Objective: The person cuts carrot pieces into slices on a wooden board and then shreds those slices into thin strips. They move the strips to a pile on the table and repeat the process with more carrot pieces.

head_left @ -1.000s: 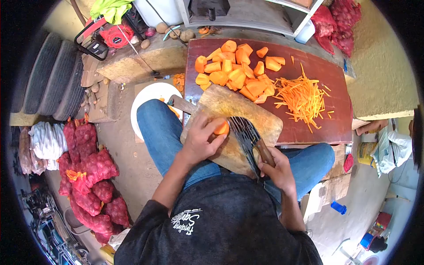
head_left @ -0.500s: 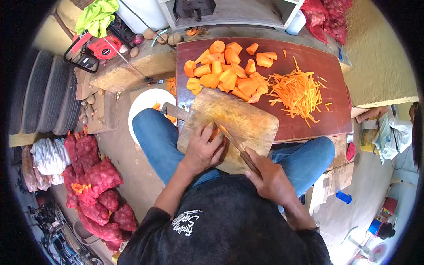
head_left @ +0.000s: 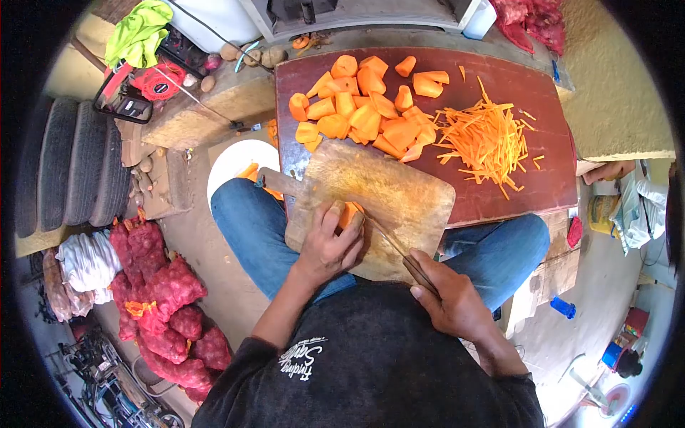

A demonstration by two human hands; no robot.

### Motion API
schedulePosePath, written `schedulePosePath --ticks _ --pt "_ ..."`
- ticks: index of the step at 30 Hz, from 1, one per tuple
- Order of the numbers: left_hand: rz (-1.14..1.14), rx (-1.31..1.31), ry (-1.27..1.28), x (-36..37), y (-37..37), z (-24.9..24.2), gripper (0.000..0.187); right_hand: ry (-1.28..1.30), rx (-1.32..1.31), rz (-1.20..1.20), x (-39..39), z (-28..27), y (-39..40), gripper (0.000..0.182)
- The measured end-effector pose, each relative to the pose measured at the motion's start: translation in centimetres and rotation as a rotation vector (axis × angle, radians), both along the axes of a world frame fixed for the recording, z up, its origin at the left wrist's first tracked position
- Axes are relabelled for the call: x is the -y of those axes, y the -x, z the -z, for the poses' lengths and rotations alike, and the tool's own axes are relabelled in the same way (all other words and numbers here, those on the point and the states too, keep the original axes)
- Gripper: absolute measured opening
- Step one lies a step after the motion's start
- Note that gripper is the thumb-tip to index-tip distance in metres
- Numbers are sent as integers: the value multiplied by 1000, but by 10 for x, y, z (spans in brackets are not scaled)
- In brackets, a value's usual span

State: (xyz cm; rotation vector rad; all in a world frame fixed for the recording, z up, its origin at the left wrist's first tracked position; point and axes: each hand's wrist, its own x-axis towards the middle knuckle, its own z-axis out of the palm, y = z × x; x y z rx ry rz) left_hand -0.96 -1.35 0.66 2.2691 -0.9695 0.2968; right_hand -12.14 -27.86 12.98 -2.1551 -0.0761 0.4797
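My left hand (head_left: 330, 242) is closed on a carrot piece (head_left: 349, 214) against the wooden cutting board (head_left: 407, 192), its fingers covering much of the piece. In my right hand (head_left: 451, 296) is a knife (head_left: 389, 241), fingers wrapped round the handle. The blade reaches left across the board, its tip beside the carrot piece. Just beyond the board, peeled carrot chunks (head_left: 367, 121) lie heaped on the dark red table (head_left: 521, 85). To their right is a pile of thin carrot strips (head_left: 489, 143).
A white bowl (head_left: 227, 162) with carrot pieces stands left of the table, partly behind my knee. Red mesh sacks (head_left: 168, 285) sit on the floor at left, near stacked tires (head_left: 61, 164). A red machine (head_left: 160, 84) is at the upper left.
The knife and my right hand have shifted right and toward me. More of the carrot piece's orange face shows under my left fingers. The whole view has shifted slightly.
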Motion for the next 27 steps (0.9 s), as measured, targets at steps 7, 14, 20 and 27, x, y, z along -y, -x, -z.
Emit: schedulePosePath --ticks 7,14,20,27 --pt "-9 20 51 1 -1 -2 47 -95 -60 43 -2 1 -6 60" --pt "-40 -57 133 -10 -1 4 47 -27 138 -68 -27 32 -34 61" --pt "-86 -38 192 -8 -1 3 43 -13 266 -87 -34 46 -35 60" --pt "-87 -8 217 -3 -2 5 44 29 204 -82 -36 46 -39 57"
